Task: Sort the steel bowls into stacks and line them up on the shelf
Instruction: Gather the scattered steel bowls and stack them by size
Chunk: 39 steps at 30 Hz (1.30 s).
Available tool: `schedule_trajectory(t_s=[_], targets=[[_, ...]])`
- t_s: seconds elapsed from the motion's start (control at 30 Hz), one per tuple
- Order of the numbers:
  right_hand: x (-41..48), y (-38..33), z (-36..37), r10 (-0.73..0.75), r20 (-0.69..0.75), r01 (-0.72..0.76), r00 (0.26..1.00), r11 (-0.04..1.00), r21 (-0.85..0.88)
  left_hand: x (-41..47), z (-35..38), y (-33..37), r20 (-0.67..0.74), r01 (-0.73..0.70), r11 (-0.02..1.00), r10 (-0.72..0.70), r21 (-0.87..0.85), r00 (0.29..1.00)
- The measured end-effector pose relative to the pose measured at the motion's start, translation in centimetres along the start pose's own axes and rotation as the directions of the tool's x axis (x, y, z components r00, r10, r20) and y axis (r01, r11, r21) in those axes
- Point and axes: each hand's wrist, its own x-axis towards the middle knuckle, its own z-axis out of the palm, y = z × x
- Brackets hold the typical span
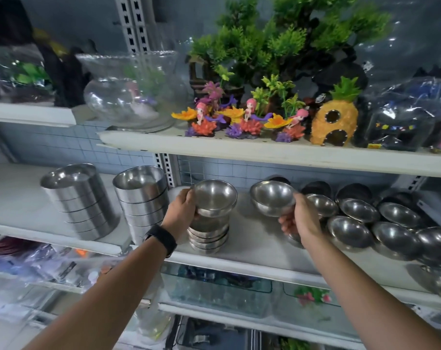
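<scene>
**While both hands hold bowls: grip status at the middle shelf**

As my left hand (182,208) curls round the side of a flared bowl (214,198), that bowl sits at the top of a short stack (208,236) of like bowls. The stack stands upright near the front edge of the middle shelf (252,263). Whether the flared bowl is fully seated on the stack I cannot tell.

My right hand (301,218) grips a round bowl (273,198) by its right side, with the fingers curled beneath; they are blurred. I hold this bowl clear of the shelf, tilted, just right of the stack and apart from it.

Loose bowls (391,236) of the same round type lie in rows on the shelf to the right, some touching. Two tall stacks of straight-walled steel dishes (80,203) stand left of my left hand. A dark watch (161,239) is on my left wrist.
</scene>
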Motion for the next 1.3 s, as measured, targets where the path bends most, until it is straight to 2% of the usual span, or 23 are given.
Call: schedule_trajectory(t_s=[0.17,0.53,0.7,0.97,1.07,1.17,1.23,1.3], targets=[[-0.5,-0.5,2.3,-0.031,0.031,0.033,0.999,0.998,-0.044,0.3,-1.3,-1.6,0.005,0.039,0.999,-0.039,-0.016,0.999],[-0.8,-1.2,5.3,-0.047,0.082,0.05,0.995,0.998,-0.031,1.3,-2.5,-3.4,0.022,0.062,0.988,-0.066,0.144,0.998],[-0.9,-1.8,6.9,-0.064,0.1,0.066,0.993,0.998,-0.019,2.5,-2.8,-4.7,-0.012,0.074,0.971,-0.073,0.228,0.997],[-1.3,-2.4,9.3,-0.088,0.138,0.09,0.987,0.996,-0.01,2.5,-2.6,-5.0,-0.007,0.03,0.917,-0.03,0.399,1.0],[-1.6,-2.4,10.0,-0.108,0.162,0.114,0.981,0.993,-0.026,2.1,-2.2,-5.1,0.022,-0.044,0.872,0.038,0.487,0.999],[-1.9,-2.3,10.6,-0.136,0.147,0.146,0.98,0.987,-0.066,2.1,-2.1,-5.3,0.076,-0.051,0.835,0.011,0.548,0.997],[-2.0,-2.2,11.0,-0.152,0.125,0.165,0.98,0.981,-0.103,2.1,-1.9,-5.3,0.096,-0.126,0.767,0.085,0.629,0.992],[-1.8,-1.8,11.4,-0.18,0.127,0.2,0.975,0.964,-0.173,2.2,-1.7,-5.3,0.098,-0.152,0.755,0.116,0.638,0.988]])
